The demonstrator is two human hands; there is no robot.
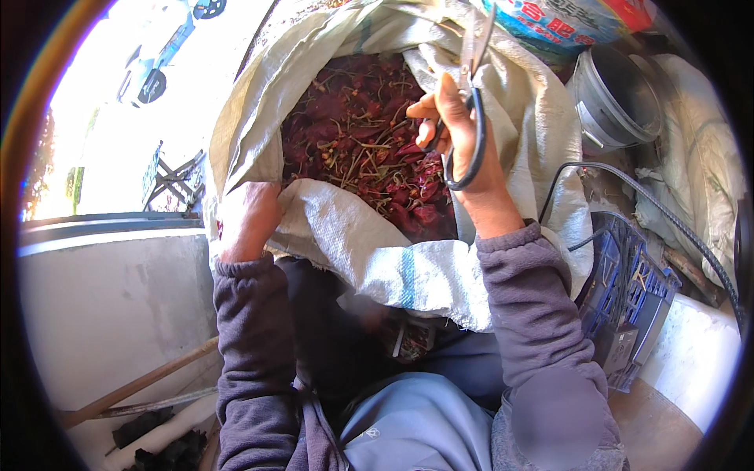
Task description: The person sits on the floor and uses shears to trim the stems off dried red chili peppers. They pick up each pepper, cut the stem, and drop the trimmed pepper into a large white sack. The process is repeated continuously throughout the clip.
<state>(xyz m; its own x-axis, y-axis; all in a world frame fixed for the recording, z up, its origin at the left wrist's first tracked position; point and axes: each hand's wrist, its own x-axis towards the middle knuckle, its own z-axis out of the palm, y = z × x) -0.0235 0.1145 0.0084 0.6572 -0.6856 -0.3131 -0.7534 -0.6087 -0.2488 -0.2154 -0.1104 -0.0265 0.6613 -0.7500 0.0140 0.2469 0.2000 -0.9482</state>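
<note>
A large white woven sack (439, 271) stands wide at the mouth before me, its rim folded outward. Inside it lie dried red chili peppers (365, 135) with pale stems. My left hand (252, 218) grips the sack's rim at the left, its fingers partly hidden by the fabric. Over the right side of the opening, my right hand (456, 132) holds black-handled metal scissors (469, 65) by their loops, the blades pointing away from me and slightly apart. Its thumb is raised along the handle.
At the right are a grey bucket (615, 97), a blue plastic crate (624, 282) with a black cable, and more white sacks (701, 159). A printed bag (559, 23) lies behind. A low wall (118, 294), wooden poles (147, 377) and a folding stool (174, 179) are at the left.
</note>
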